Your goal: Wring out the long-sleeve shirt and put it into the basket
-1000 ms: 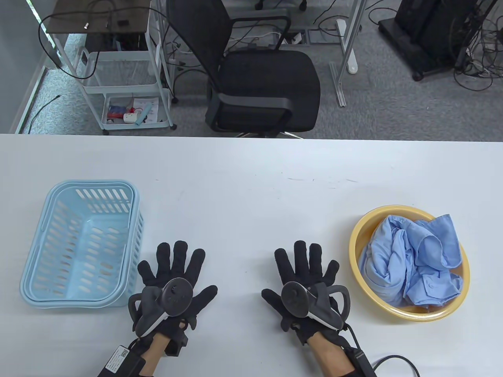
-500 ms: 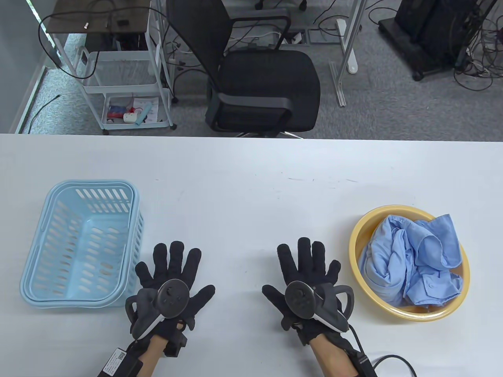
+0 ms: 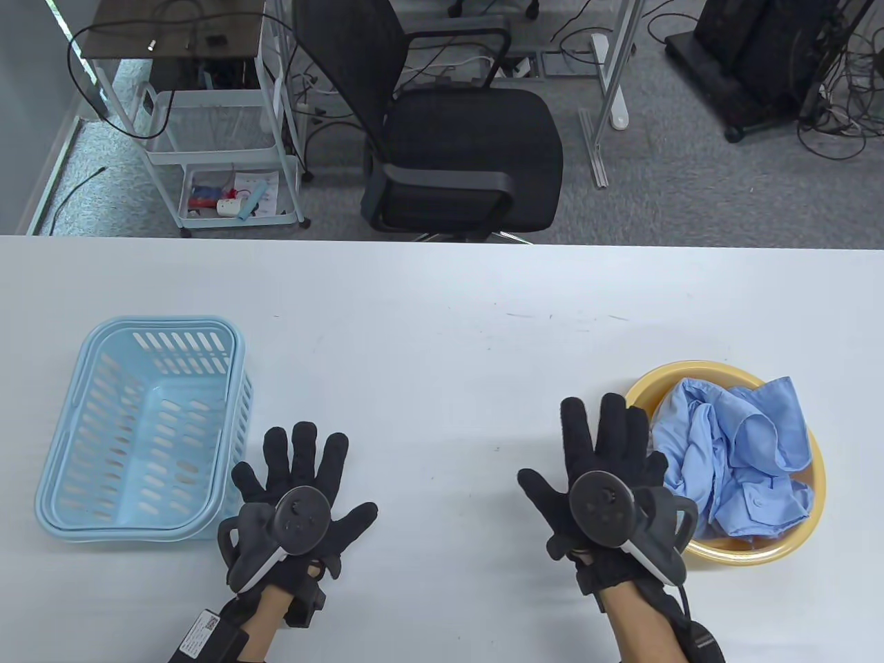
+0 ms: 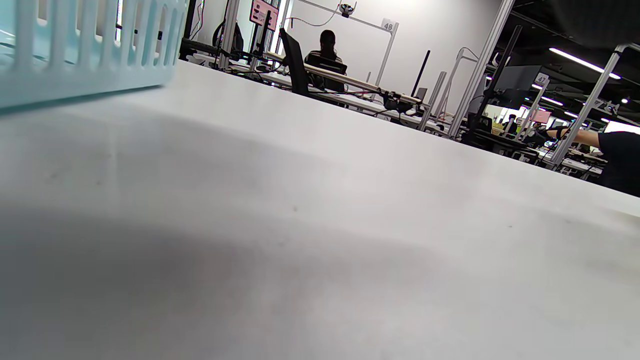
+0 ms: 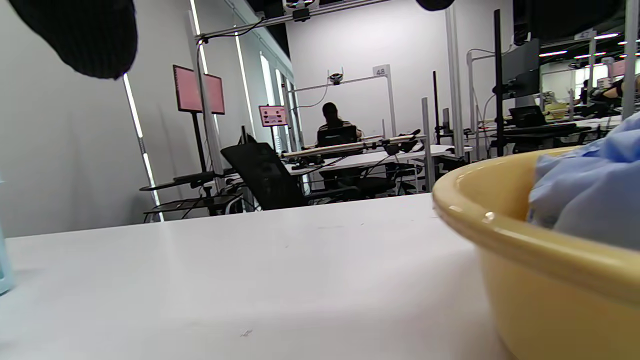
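Observation:
A crumpled light-blue long-sleeve shirt (image 3: pixel 742 456) fills a yellow basin (image 3: pixel 760 552) at the table's right; the shirt (image 5: pixel 595 210) and the basin's rim (image 5: pixel 505 235) also show in the right wrist view. An empty light-blue slotted basket (image 3: pixel 141 428) stands at the left, and its wall (image 4: pixel 85 45) shows in the left wrist view. My right hand (image 3: pixel 608 449) is open, fingers straight, lifted over the basin's left rim and holding nothing. Beside the basket, my left hand (image 3: pixel 297 476) lies open and flat on the table.
The white table (image 3: pixel 442 324) spreads between basket and basin. Beyond its far edge stand a black office chair (image 3: pixel 456 138) and a wire cart (image 3: pixel 214 131). Other benches and a seated person (image 5: pixel 332 122) are far in the background.
My right hand has moved right and slightly forward, from the table's middle to the basin's left rim. My left hand has barely shifted.

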Demonstrator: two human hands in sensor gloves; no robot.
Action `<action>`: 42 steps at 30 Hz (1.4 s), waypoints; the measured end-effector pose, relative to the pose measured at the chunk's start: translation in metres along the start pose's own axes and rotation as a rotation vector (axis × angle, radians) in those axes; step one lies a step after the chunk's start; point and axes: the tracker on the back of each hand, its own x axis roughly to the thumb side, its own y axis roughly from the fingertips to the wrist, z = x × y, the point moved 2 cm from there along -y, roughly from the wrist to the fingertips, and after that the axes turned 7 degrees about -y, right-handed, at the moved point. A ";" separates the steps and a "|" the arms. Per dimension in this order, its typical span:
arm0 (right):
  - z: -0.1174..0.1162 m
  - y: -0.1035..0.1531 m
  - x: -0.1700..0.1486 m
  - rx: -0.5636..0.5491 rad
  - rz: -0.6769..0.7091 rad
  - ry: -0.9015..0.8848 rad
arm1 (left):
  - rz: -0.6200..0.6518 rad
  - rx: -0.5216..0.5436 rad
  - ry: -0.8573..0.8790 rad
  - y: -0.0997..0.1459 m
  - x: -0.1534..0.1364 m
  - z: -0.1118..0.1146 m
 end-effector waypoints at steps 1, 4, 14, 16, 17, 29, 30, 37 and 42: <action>0.007 -0.002 -0.006 -0.012 -0.025 -0.007 | -0.002 -0.005 0.003 0.000 -0.001 0.000; 0.024 -0.009 -0.025 -0.023 -0.103 -0.013 | -0.007 -0.016 0.002 -0.001 -0.001 0.002; 0.037 -0.029 -0.103 0.097 -0.462 -0.068 | -0.014 -0.028 0.007 -0.003 -0.002 0.001; 0.032 -0.033 -0.116 0.144 -0.514 -0.057 | -0.017 -0.030 0.006 -0.004 -0.002 0.001; 0.029 -0.035 -0.123 0.166 -0.544 -0.057 | -0.018 -0.032 0.007 -0.004 -0.002 0.001; -0.006 -0.054 -0.167 0.386 -0.746 -0.059 | -0.034 -0.039 -0.001 -0.005 -0.005 0.001; -0.010 -0.056 -0.171 0.403 -0.764 -0.050 | -0.035 -0.040 -0.001 -0.006 -0.005 0.001; -0.018 -0.063 -0.185 0.424 -0.828 -0.046 | -0.047 -0.050 -0.007 -0.007 -0.006 0.002; -0.024 -0.067 -0.190 0.407 -0.863 -0.043 | -0.054 -0.051 -0.013 -0.007 -0.006 0.002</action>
